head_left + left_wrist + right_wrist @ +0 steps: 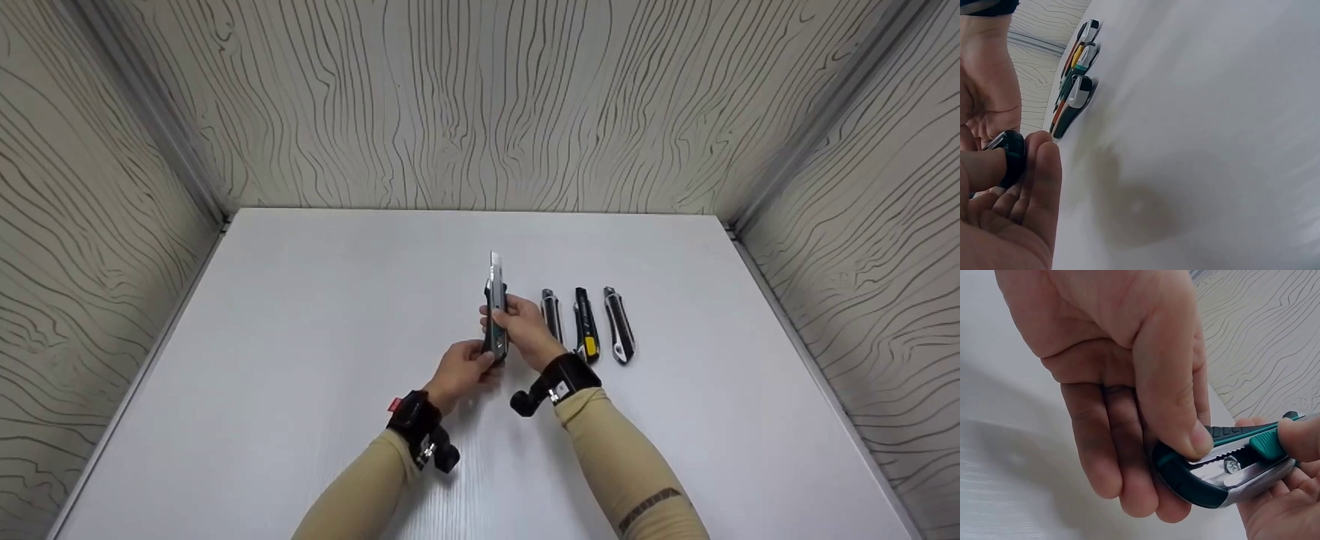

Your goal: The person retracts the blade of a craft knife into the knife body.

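Note:
Both hands hold one utility knife upright over the middle of the white table, its silver blade end pointing away. My left hand pinches the dark green butt end between thumb and fingers. Higher up, my right hand grips the handle from the right. The right wrist view shows the right thumb on the ribbed green slider, with the left thumb on the butt end. A black and silver utility knife lies just beyond the right hand, partly covered by it.
Two more utility knives lie in a row to the right: a black one with a yellow part and a dark one with a silver edge. Wood-patterned panels close off the back and both sides of the table.

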A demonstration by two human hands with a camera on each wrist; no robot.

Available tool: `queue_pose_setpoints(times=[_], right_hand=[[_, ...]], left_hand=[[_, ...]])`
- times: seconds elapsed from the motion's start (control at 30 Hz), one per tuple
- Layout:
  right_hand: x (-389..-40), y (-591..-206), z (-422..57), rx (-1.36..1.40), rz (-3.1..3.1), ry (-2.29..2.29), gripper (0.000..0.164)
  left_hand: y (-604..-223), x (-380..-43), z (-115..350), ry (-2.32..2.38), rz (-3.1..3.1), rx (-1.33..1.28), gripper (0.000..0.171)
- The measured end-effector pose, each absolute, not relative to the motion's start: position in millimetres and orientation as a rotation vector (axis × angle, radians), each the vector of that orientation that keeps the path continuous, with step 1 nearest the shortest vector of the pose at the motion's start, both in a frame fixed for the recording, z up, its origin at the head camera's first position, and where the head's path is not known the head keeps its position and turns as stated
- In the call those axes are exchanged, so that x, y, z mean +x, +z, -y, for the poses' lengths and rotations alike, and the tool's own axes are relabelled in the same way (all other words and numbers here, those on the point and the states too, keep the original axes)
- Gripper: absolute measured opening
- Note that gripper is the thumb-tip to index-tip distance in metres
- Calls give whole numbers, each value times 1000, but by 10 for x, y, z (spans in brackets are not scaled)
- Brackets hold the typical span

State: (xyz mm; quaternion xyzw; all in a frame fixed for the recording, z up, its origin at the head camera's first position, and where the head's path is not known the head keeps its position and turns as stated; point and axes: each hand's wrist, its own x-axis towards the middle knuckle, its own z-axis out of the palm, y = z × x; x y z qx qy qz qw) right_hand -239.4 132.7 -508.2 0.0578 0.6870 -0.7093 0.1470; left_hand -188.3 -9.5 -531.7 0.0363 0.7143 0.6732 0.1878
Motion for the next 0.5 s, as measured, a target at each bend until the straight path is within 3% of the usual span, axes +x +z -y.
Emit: queue_pose_setpoints(times=[0.5], right_hand=[[-2380,-5073,-1309,116,-2000,-2016,45]], left_hand=[[-5337,-1882,117,1926,-1973,98,28]])
